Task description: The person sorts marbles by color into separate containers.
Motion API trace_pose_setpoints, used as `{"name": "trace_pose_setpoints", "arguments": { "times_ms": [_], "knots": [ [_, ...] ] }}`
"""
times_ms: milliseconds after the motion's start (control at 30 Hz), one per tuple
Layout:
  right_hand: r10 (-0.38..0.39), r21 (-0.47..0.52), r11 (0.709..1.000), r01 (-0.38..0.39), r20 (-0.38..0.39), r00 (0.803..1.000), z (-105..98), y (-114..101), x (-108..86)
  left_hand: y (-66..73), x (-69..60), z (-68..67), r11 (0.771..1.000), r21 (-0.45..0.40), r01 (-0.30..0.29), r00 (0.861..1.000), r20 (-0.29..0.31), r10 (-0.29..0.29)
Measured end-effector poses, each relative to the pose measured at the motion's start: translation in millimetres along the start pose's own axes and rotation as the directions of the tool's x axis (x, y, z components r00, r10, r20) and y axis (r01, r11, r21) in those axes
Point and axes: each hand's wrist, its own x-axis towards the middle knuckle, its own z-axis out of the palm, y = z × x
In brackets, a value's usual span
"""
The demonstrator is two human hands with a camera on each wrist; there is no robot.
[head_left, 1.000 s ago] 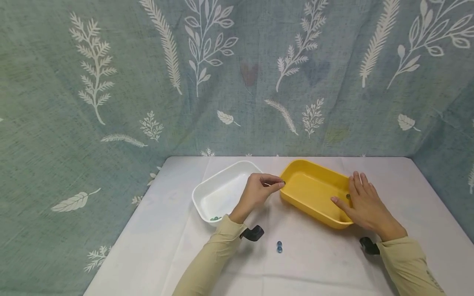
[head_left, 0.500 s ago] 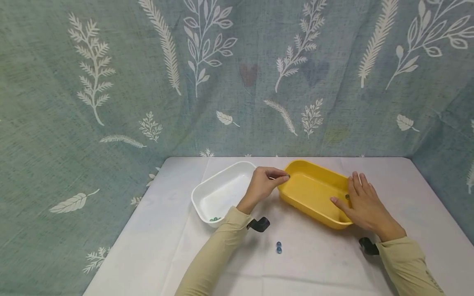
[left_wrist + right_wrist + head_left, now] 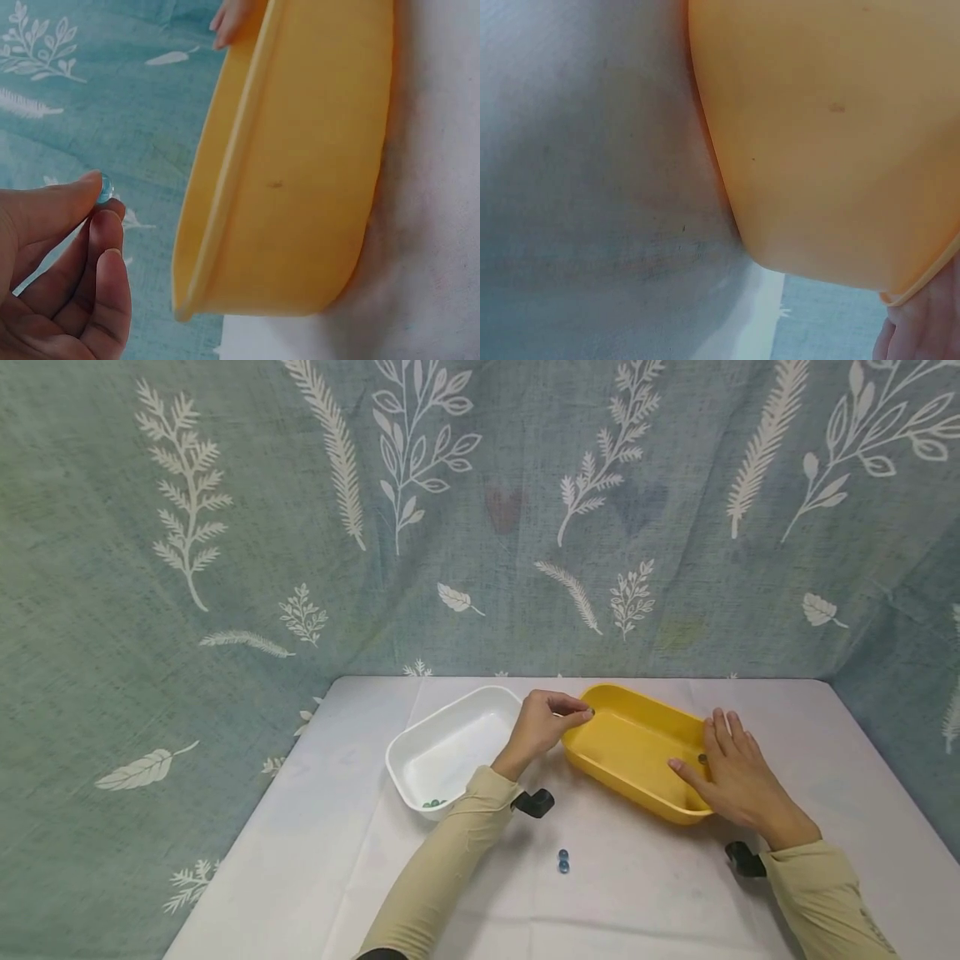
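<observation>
Between the thumb and index fingertip of my left hand (image 3: 542, 727) is a small clear bluish glass marble (image 3: 104, 189). That hand hovers over the near-left end of a yellow tray (image 3: 630, 747), its marble above the rim. My right hand (image 3: 738, 781) rests on the tray's right end, fingers straight along the rim and thumb reaching inside. One dark greenish marble (image 3: 702, 759) lies inside the tray close to that hand. In the right wrist view, only a few fingers (image 3: 926, 322) show at the tray's rim.
Left of the yellow tray stands a white tray (image 3: 442, 760), partly behind my left hand, with several green marbles (image 3: 433, 803) at its near end. Two blue marbles (image 3: 563, 861) lie side by side on the white tablecloth (image 3: 645, 893). A patterned curtain (image 3: 480, 527) hangs behind.
My left hand has moved right and slightly away, carrying the marble from the yellow tray's left edge to just over it. The right hand stays put.
</observation>
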Motion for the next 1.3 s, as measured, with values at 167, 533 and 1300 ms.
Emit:
{"name": "trace_pose_setpoints", "arguments": {
  "times_ms": [167, 533, 1300],
  "knots": [
    [0.005, 0.006, 1.0, -0.005, 0.008, 1.0, 0, 0, -0.3, -4.3, 3.8, 3.3, 1.0, -0.007, -0.001, 1.0, 0.014, 0.001],
    [0.005, 0.01, 1.0, -0.005, -0.003, 1.0, -2, -3, 0.1, -10.6, 8.0, 9.0, 1.0, -0.01, 0.023, 0.999, 0.036, -0.023],
    [-0.001, -0.003, 1.0, 0.001, -0.007, 1.0, -2, -3, 1.1, -11.1, 8.3, 6.2, 0.998, 0.033, 0.049, 0.999, -0.016, -0.049]
  ]
}}
